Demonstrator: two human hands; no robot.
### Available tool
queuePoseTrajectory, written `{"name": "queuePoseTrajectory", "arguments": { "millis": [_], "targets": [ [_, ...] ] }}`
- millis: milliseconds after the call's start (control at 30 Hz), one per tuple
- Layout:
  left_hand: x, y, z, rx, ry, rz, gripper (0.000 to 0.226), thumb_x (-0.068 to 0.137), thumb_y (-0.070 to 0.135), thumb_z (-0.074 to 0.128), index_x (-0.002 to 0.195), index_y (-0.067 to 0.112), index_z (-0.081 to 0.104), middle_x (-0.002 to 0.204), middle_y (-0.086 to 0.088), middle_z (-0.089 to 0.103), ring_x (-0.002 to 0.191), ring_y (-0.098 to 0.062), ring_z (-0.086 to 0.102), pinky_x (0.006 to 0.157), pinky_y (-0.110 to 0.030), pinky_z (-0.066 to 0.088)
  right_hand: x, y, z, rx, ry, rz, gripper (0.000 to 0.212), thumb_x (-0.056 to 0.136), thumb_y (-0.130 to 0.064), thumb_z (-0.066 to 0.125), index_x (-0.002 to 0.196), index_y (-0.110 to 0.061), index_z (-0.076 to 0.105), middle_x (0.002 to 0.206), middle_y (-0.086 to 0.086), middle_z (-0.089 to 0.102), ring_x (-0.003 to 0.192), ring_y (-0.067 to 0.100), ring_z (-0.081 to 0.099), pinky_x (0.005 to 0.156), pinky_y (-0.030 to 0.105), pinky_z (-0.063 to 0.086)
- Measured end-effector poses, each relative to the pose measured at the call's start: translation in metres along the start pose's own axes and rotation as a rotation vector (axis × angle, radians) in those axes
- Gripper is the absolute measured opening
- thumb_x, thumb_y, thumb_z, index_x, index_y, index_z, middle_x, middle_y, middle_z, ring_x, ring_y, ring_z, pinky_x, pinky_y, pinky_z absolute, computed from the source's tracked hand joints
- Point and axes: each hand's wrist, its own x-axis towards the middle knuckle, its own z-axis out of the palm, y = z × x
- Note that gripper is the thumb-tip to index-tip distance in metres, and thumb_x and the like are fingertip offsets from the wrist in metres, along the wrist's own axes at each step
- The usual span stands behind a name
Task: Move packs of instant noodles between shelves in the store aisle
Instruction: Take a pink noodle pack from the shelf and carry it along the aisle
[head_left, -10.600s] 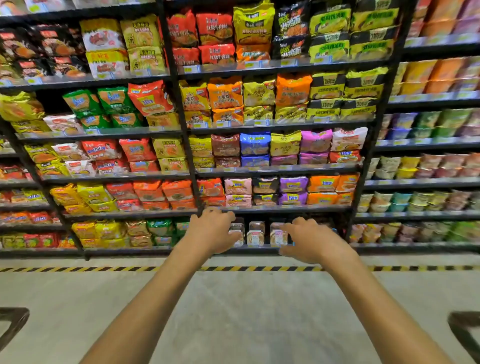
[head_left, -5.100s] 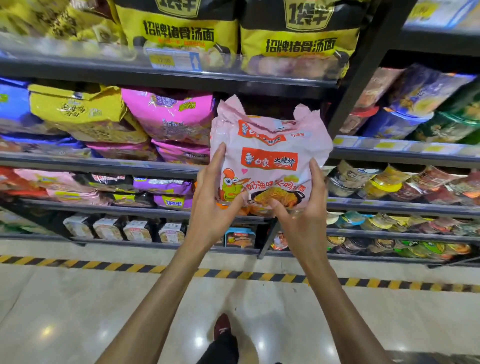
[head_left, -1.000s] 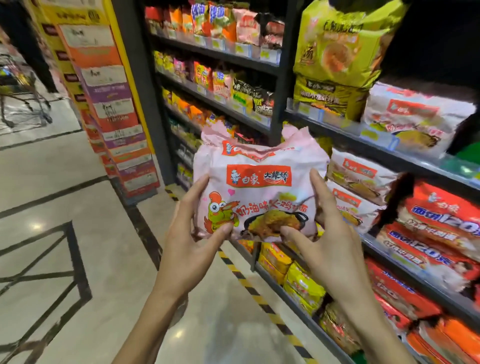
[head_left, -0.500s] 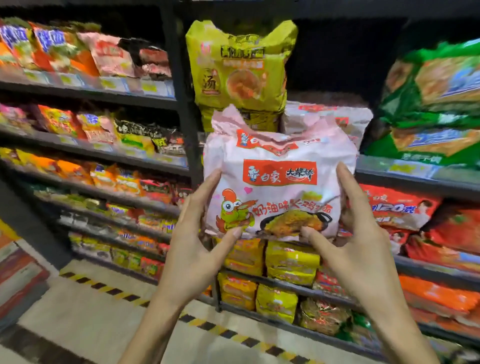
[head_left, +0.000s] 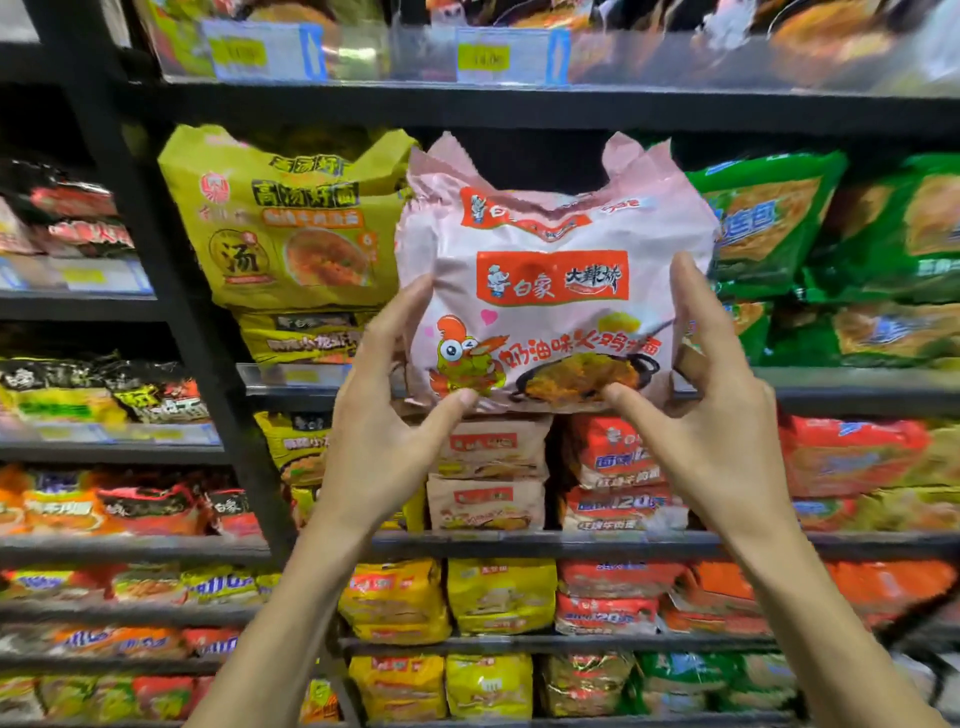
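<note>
Where pink pack (head_left: 550, 234) hovers, yellow pack (head_left: 291, 223) beside

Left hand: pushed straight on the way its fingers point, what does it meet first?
The left hand grips the pink pack; beyond it, probably the yellow pack alongside, though depth is unclear.

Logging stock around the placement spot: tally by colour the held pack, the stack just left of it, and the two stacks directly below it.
1 pink pack, held between left hand and right hand
2 yellow packs, stacked left of it
2 beige packs, stacked below it
2 red-and-white packs, stacked beside those
Total: 7
</note>
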Motion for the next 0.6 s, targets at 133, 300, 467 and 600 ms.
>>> {"name": "queuePoseTrajectory", "arguments": {
  "millis": [133, 300, 467, 600],
  "targets": [
    [0.029, -0.019, 0.016, -0.016, 0.075, 0.081, 0.087, 0.083, -0.005, 0.076, 0.147, 0.031, 0.030, 0.151, 0.032, 0.032, 0.145, 0.002, 0.034, 0.117, -0.035, 0.039, 0.032, 0.015, 0.015, -0.014, 0.025, -0.106, 0.094, 0.084, -0.002, 0.073, 0.158, -0.033, 0.024, 0.125, 0.002, 0.054, 0.075, 0.034, 0.066, 0.084, 0.054, 0.055],
    [0.049, -0.041, 0.033, 0.000, 0.127, 0.145, 0.089, 0.082, -0.011, 0.074, 0.148, 0.028, 0.028, 0.152, 0.030, 0.031, 0.146, -0.002, 0.034, 0.120, -0.044, 0.034, 0.058, 0.043, 0.031, -0.044, 0.073, -0.203, 0.096, 0.081, 0.001, 0.072, 0.158, -0.031, 0.024, 0.104, 0.004, 0.070, 0.060, 0.029, 0.061, 0.059, 0.045, 0.053],
    [0.063, -0.053, 0.042, 0.049, 0.170, 0.154, 0.089, 0.081, -0.014, 0.067, 0.150, 0.026, 0.027, 0.155, 0.009, 0.034, 0.147, -0.006, 0.033, 0.122, -0.025, 0.028, 0.076, 0.061, 0.043, -0.028, 0.120, -0.263, 0.100, 0.080, 0.005, 0.069, 0.155, -0.037, 0.018, 0.081, 0.006, 0.067, 0.054, 0.023, 0.057, 0.050, 0.026, 0.042],
    [0.067, -0.065, 0.052, 0.061, 0.198, 0.133, 0.085, 0.084, -0.015, 0.063, 0.148, 0.027, 0.025, 0.156, -0.010, 0.037, 0.141, -0.007, 0.042, 0.110, -0.023, 0.043, 0.081, 0.072, 0.058, -0.027, 0.158, -0.291, 0.102, 0.077, 0.011, 0.066, 0.150, -0.042, 0.018, 0.103, 0.010, 0.072, 0.055, 0.004, 0.049, 0.054, 0.003, 0.032]
  ]
}}
